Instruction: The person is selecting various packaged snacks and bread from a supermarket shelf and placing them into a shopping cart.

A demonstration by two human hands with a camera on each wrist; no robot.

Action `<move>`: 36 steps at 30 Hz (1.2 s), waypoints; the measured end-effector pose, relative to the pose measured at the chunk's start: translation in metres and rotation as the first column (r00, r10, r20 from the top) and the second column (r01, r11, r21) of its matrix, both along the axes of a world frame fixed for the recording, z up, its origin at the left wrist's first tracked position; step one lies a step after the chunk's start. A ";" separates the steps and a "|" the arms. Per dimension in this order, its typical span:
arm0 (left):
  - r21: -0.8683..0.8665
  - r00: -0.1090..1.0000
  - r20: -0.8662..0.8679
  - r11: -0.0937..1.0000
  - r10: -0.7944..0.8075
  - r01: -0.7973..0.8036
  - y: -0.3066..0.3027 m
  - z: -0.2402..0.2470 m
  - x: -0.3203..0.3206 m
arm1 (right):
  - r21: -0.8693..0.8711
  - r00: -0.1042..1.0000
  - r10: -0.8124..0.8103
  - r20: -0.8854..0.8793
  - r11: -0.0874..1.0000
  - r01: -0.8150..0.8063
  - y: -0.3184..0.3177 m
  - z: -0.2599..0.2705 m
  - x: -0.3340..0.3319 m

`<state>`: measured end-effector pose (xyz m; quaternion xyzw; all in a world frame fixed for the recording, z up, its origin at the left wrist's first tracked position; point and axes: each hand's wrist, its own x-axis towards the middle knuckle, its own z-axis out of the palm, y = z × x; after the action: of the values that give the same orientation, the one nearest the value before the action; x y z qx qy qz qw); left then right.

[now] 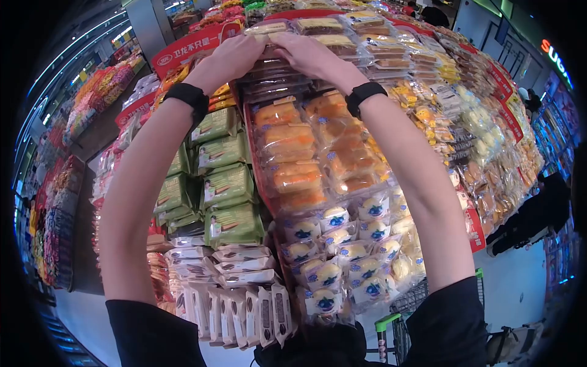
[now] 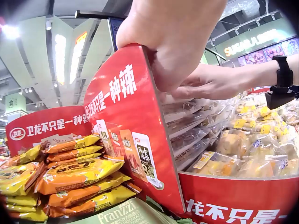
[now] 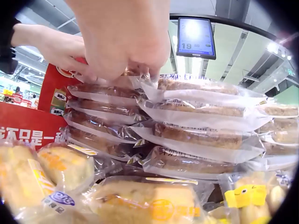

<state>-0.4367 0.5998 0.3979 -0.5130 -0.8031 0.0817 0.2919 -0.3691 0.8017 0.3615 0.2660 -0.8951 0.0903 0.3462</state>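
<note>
Both hands meet at the top of a stack of clear-wrapped brown cakes [image 3: 100,119], at the far end of the display. In the head view, my left hand [image 1: 239,56] reaches in from the left, beside the red divider sign [image 2: 133,121]. Its fingers look extended over the top packs in the right wrist view. My right hand [image 1: 307,54] comes from the other side, fingertips bent down at a crinkled wrapper edge [image 3: 136,82]. Whether they pinch that wrapper I cannot tell. A neighbouring stack of wrapped cakes [image 3: 198,114] stands right beside the fingers.
Nearer me lie orange-topped bread packs [image 1: 293,144], green packets [image 1: 227,186] and blueberry-printed cake packs [image 1: 324,275]. Yellow-orange snack bags [image 2: 79,175] sit left of the divider. A price screen [image 3: 196,37] hangs above. A cart with a green handle [image 1: 386,321] stands at lower right.
</note>
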 end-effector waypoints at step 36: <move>0.200 0.429 0.859 0.954 -0.281 0.224 -0.103 -0.062 0.440 | -0.359 0.422 -0.425 0.801 0.224 0.906 -0.103 -0.282 0.723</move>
<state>0.0030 0.4968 0.3360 -0.5873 -0.7538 -0.2600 -0.1390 0.3540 0.6985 0.0800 -0.3869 -0.8340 0.3626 0.1522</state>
